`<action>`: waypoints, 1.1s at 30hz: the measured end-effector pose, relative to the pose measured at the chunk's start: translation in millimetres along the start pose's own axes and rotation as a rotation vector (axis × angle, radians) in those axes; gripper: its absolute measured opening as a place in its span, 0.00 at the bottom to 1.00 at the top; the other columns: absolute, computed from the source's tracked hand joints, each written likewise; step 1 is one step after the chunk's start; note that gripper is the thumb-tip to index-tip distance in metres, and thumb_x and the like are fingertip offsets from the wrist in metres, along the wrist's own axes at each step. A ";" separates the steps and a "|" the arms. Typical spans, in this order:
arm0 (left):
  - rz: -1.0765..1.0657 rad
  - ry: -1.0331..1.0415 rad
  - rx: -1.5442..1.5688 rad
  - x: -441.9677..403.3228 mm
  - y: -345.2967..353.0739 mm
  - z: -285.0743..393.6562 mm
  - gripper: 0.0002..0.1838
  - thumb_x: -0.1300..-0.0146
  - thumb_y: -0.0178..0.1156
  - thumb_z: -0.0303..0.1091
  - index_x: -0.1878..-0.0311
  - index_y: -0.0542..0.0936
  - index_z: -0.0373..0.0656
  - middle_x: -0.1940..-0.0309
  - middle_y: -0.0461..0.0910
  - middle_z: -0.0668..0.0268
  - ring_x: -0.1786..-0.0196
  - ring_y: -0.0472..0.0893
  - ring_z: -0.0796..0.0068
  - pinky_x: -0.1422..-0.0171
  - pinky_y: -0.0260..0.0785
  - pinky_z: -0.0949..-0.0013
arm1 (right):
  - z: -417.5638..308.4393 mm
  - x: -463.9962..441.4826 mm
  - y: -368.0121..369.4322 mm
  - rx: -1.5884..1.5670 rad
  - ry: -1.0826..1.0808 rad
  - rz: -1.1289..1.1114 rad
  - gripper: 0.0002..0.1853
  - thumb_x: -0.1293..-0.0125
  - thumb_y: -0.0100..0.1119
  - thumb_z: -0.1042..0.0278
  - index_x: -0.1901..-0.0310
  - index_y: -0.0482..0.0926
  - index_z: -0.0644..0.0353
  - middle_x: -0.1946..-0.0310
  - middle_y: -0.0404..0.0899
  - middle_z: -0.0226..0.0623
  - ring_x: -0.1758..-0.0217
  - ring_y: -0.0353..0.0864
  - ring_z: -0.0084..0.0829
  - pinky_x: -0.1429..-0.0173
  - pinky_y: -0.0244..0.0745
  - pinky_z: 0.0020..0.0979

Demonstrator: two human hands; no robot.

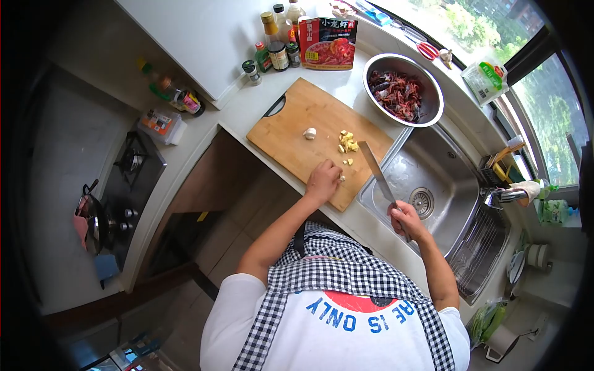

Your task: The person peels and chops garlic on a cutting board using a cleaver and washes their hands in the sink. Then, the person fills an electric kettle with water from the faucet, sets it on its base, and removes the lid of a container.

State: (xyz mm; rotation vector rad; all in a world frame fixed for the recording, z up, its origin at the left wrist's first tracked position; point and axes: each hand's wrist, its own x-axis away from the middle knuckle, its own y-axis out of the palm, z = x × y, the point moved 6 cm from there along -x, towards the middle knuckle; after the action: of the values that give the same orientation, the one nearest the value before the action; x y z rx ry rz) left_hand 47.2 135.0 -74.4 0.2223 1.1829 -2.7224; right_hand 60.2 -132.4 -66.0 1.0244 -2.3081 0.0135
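My left hand (323, 182) rests near the front edge of the wooden cutting board (278, 133), its fingers bunched on a small pale garlic clove (342, 178). A kitchen knife (375, 168) is gripped by the handle in my right hand (405, 219). Its blade slants up over the board's right edge and the sink, apart from the clove. Chopped yellowish pieces, apparently ginger (348, 142), lie in a small heap close to the blade tip. Farther left on the board sits another piece of garlic (310, 133).
A steel bowl of crayfish (403, 93) stands behind the sink (402, 157). Sauce bottles (276, 46) and a red seasoning packet (328, 43) line the back. To the left is a stove (139, 179) with a pan (93, 216). Red-handled scissors (427, 51) lie on the windowsill.
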 end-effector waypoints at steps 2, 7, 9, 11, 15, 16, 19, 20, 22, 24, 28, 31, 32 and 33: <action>-0.053 -0.012 0.011 -5.4 5.2 -3.1 0.07 0.48 0.60 0.24 0.65 0.80 0.42 0.65 0.74 0.61 0.59 0.77 0.59 0.55 0.71 0.60 | -4.3 -16.5 -15.2 0.428 -0.205 0.236 0.13 0.35 0.59 0.60 0.61 0.73 0.62 0.87 0.67 0.30 0.87 0.68 0.26 0.80 0.63 0.31; -0.091 0.067 -0.056 -14.5 6.5 -0.7 0.03 0.48 0.57 0.23 0.69 0.76 0.41 0.67 0.72 0.60 0.60 0.76 0.58 0.57 0.71 0.58 | -33.5 -48.2 -14.1 0.919 -0.340 0.655 0.17 0.40 0.63 0.59 0.57 0.74 0.62 0.71 0.81 0.53 0.69 0.80 0.56 0.66 0.72 0.46; -0.112 0.078 -0.087 -17.0 8.0 3.8 0.03 0.49 0.57 0.24 0.70 0.74 0.41 0.67 0.72 0.60 0.60 0.76 0.58 0.58 0.71 0.58 | -33.3 -65.6 -14.7 1.012 -0.330 0.724 0.18 0.40 0.63 0.58 0.56 0.72 0.62 0.71 0.81 0.53 0.68 0.80 0.57 0.65 0.72 0.48; -0.131 0.099 -0.119 -19.4 7.5 8.8 0.03 0.48 0.56 0.25 0.70 0.73 0.41 0.66 0.72 0.59 0.60 0.76 0.58 0.57 0.71 0.58 | -36.0 -78.6 -14.6 1.058 -0.318 0.763 0.20 0.39 0.63 0.57 0.54 0.70 0.62 0.71 0.81 0.54 0.67 0.80 0.57 0.64 0.73 0.50; -0.126 0.105 -0.159 -17.9 7.6 13.2 0.01 0.46 0.54 0.26 0.70 0.73 0.40 0.66 0.72 0.58 0.61 0.76 0.57 0.56 0.71 0.57 | -42.2 -101.6 -2.4 1.042 -0.263 0.747 0.22 0.38 0.61 0.57 0.51 0.66 0.62 0.70 0.81 0.54 0.66 0.80 0.58 0.62 0.73 0.50; -0.116 0.117 -0.178 -17.1 9.2 13.4 0.02 0.45 0.54 0.27 0.70 0.73 0.40 0.66 0.72 0.57 0.60 0.76 0.57 0.56 0.71 0.57 | -41.5 -105.3 -0.4 1.037 -0.243 0.736 0.23 0.38 0.61 0.57 0.50 0.65 0.62 0.69 0.81 0.54 0.66 0.80 0.58 0.62 0.73 0.50; -0.091 0.139 -0.211 -16.7 10.2 14.3 0.02 0.44 0.53 0.27 0.70 0.72 0.39 0.66 0.72 0.57 0.60 0.76 0.57 0.55 0.70 0.58 | -40.4 -115.6 11.3 1.087 -0.315 0.632 0.23 0.36 0.59 0.56 0.48 0.62 0.62 0.65 0.80 0.56 0.65 0.80 0.59 0.63 0.72 0.50; -0.088 0.135 -0.205 -16.2 9.2 13.7 0.02 0.44 0.53 0.27 0.69 0.72 0.39 0.66 0.72 0.57 0.59 0.76 0.56 0.55 0.70 0.58 | -40.5 -116.4 12.7 1.088 -0.325 0.624 0.23 0.37 0.60 0.57 0.49 0.63 0.62 0.65 0.79 0.55 0.64 0.79 0.57 0.63 0.72 0.49; -0.095 0.117 -0.177 -13.4 8.2 12.3 0.02 0.45 0.53 0.26 0.68 0.72 0.39 0.66 0.72 0.57 0.59 0.76 0.56 0.55 0.70 0.58 | -48.5 -111.3 18.5 1.091 -0.348 0.612 0.24 0.39 0.62 0.59 0.49 0.65 0.62 0.63 0.78 0.52 0.62 0.79 0.54 0.62 0.73 0.47; -0.117 0.086 -0.135 -10.5 6.9 8.1 0.03 0.45 0.54 0.26 0.67 0.73 0.39 0.65 0.72 0.57 0.58 0.76 0.57 0.55 0.70 0.58 | -71.4 -92.5 32.1 1.260 -0.472 0.721 0.21 0.43 0.65 0.60 0.54 0.69 0.60 0.64 0.76 0.46 0.61 0.78 0.47 0.61 0.73 0.43; -0.091 0.092 -0.046 -11.1 3.6 12.2 0.05 0.47 0.57 0.26 0.66 0.74 0.40 0.65 0.72 0.58 0.58 0.76 0.57 0.56 0.70 0.58 | -80.5 -86.7 69.0 1.358 -0.604 0.642 0.17 0.49 0.68 0.65 0.59 0.76 0.59 0.66 0.73 0.39 0.59 0.74 0.41 0.56 0.72 0.39; -0.158 0.113 -0.095 -18.3 9.7 11.2 0.06 0.47 0.57 0.27 0.66 0.74 0.40 0.65 0.72 0.59 0.58 0.76 0.58 0.55 0.70 0.59 | -65.8 -102.4 90.1 1.444 -0.560 0.599 0.13 0.51 0.66 0.64 0.65 0.75 0.57 0.67 0.73 0.36 0.59 0.74 0.37 0.59 0.67 0.39; -0.164 0.114 -0.113 -19.6 12.9 9.6 0.06 0.47 0.57 0.27 0.66 0.74 0.40 0.65 0.72 0.58 0.58 0.76 0.58 0.55 0.70 0.59 | -59.5 -108.0 92.0 1.483 -0.529 0.594 0.13 0.52 0.66 0.63 0.66 0.75 0.56 0.67 0.73 0.35 0.59 0.74 0.36 0.59 0.66 0.39; -0.170 0.114 -0.133 -20.2 13.6 8.5 0.06 0.47 0.57 0.28 0.65 0.74 0.40 0.64 0.72 0.58 0.58 0.76 0.58 0.55 0.70 0.59 | -58.3 -110.2 93.9 1.501 -0.567 0.637 0.13 0.53 0.65 0.63 0.67 0.74 0.55 0.68 0.72 0.34 0.60 0.74 0.35 0.60 0.63 0.39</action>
State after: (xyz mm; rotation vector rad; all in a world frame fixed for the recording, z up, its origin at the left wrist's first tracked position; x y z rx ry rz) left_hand 69.2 121.5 -74.3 0.2738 1.4720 -2.7916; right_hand 84.2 21.5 -56.0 0.8040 -2.8785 2.1871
